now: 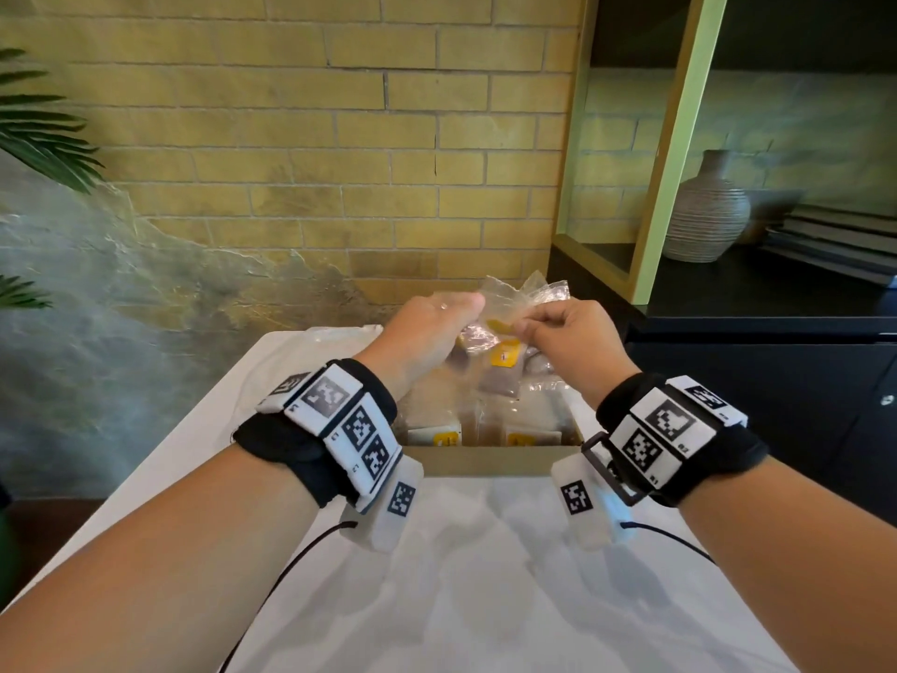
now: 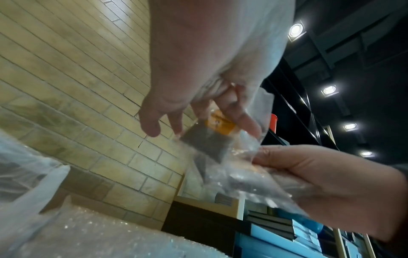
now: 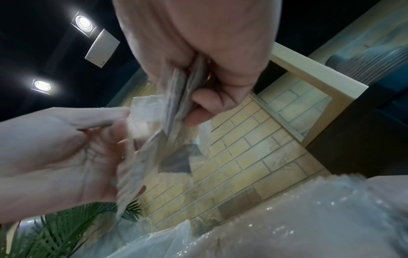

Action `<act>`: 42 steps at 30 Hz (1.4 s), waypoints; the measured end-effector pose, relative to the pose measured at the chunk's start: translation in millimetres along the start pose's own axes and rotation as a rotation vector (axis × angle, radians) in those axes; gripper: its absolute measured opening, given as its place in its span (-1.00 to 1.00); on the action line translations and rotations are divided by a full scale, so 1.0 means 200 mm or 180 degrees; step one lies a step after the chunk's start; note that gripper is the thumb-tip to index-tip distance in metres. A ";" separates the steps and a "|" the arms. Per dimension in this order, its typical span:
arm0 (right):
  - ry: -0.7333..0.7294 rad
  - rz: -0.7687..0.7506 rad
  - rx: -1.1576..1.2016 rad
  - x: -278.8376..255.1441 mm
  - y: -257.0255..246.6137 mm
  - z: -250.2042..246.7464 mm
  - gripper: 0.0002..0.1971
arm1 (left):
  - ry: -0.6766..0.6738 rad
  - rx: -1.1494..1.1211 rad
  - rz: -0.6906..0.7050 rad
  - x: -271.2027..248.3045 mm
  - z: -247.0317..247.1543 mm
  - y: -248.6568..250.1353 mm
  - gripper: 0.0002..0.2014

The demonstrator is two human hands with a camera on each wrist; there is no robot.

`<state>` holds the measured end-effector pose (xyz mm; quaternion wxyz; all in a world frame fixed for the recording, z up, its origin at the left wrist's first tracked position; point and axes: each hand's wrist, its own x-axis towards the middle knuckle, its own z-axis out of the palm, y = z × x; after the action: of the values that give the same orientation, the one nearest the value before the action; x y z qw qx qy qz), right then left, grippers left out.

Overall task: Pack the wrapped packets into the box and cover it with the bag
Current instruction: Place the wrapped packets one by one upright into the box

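1. The person holds both hands above the open brown cardboard box [image 1: 490, 460], which stands on a table with a white cloth [image 1: 485, 575].
2. The right hand [image 1: 568, 342] has its fingers and thumb curled tight around a bunch of clear plastic packets with yellow labels [image 1: 505, 327]; the grip is firm in the right wrist view.
3. The left hand [image 1: 427, 327] touches the same bunch from the other side. Its fingers [image 2: 243, 115] are nearly straight and lie on one packet with grey content [image 2: 207, 144]; the thumb [image 2: 150, 122] stays apart from it.
4. More packets already stand in rows inside the box [image 1: 514, 429], below the hands.
5. A thin clear plastic bag [image 1: 330, 340] lies on the table on the left, just behind the box.
6. A ribbed grey vase [image 1: 706, 216] stands on the dark shelf to the right.
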<state>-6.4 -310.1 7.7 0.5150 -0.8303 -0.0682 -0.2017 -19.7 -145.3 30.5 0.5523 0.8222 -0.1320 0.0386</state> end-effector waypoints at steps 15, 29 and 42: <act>-0.0424 0.0005 0.0488 -0.04 0.00 -0.02 -0.90 | -0.0683 0.0041 0.0422 -0.02 0.02 -0.08 -0.15; 0.0024 0.0085 0.0398 0.00 0.04 -0.07 -0.92 | -0.0006 0.0126 0.0116 0.06 -0.08 -0.15 -0.85; 0.0329 -0.0242 -0.0038 -0.01 0.10 -0.14 -0.79 | -0.1084 0.3496 0.0643 0.00 0.06 -0.18 -0.68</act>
<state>-9.5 -344.1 1.7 0.5049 -0.8186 -0.0718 -0.2642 -11.5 -143.5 -7.0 0.0097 0.9661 -0.2573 0.0210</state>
